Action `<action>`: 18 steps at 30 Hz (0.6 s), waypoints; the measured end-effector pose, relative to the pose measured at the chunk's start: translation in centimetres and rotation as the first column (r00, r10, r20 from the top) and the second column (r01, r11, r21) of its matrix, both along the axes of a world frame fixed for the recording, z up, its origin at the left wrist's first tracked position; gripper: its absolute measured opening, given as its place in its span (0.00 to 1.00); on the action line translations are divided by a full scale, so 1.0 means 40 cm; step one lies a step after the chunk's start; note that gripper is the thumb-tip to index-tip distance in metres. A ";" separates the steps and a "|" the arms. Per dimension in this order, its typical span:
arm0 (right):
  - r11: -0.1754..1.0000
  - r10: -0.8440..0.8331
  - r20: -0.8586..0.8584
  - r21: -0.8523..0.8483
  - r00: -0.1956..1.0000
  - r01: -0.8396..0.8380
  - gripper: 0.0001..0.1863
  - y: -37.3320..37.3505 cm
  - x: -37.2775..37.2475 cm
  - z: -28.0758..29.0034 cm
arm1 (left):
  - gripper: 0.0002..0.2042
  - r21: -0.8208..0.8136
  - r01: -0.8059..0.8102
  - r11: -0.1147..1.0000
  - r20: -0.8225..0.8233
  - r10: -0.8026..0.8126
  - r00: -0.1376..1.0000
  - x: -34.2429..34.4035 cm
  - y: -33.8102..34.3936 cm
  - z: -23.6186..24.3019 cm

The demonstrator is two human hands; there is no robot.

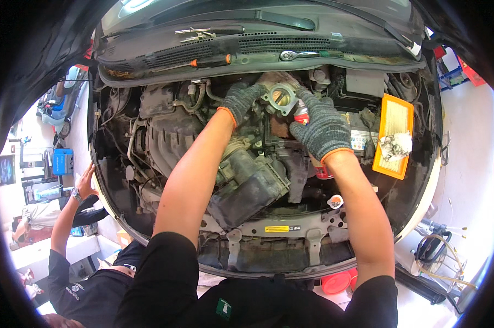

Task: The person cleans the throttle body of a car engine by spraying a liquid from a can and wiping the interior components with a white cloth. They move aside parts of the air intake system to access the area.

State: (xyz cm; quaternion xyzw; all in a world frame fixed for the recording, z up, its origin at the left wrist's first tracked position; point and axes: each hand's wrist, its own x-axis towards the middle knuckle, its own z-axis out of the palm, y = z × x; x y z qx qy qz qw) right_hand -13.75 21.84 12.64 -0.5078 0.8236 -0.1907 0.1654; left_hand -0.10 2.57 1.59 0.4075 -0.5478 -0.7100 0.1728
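Note:
A metal throttle body [291, 104] with a round bore faces up in the upper middle of the engine bay. My left hand [241, 103], in a dark grey knit glove with an orange cuff, closes on its left side. My right hand [324, 128], gloved alike, is wrapped round a red spray can [323, 173]; the can's middle is hidden under the palm. Its upper fingers reach the throttle body's right edge. Behind the throttle body shows a grimy, brownish cloth-like patch [277, 79]. Whether the throttle body is attached to anything cannot be seen.
A black air-filter housing [249, 191] lies tilted below my hands. On the right, an orange-framed air filter [386, 115] carries a crumpled, stained rag [396, 146]. A screwdriver [211, 61] and a ratchet [293, 55] rest along the cowl. A co-worker's hand [86, 183] touches the left fender.

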 end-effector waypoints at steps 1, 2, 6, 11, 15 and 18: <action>1.000 0.008 0.001 0.027 1.000 -0.008 0.36 -0.006 -0.002 0.002 | 0.16 -0.005 -0.013 1.000 0.008 0.013 1.000 -0.002 0.004 0.005; 0.998 0.016 0.002 0.055 1.000 -0.016 0.36 -0.011 -0.003 0.005 | 0.16 -0.025 -0.034 0.999 -0.026 0.033 0.999 -0.005 0.006 0.000; 0.983 0.096 -0.023 0.157 0.995 -0.091 0.36 -0.030 0.020 0.025 | 0.14 -0.069 -0.061 0.996 0.011 0.062 0.998 0.004 0.019 0.039; 0.994 0.061 -0.017 0.088 0.998 -0.059 0.40 -0.047 0.014 0.030 | 0.14 0.014 -0.095 0.995 0.074 0.094 0.993 0.019 0.005 0.040; 1.000 0.000 -0.055 0.007 0.998 0.000 0.40 -0.024 -0.006 -0.022 | 0.15 0.051 -0.168 0.984 0.013 0.168 0.986 0.013 -0.004 0.016; 1.000 -0.016 -0.063 -0.005 0.998 0.016 0.41 -0.010 -0.022 -0.041 | 0.14 0.021 -0.121 0.992 0.107 0.118 0.987 -0.019 0.010 0.043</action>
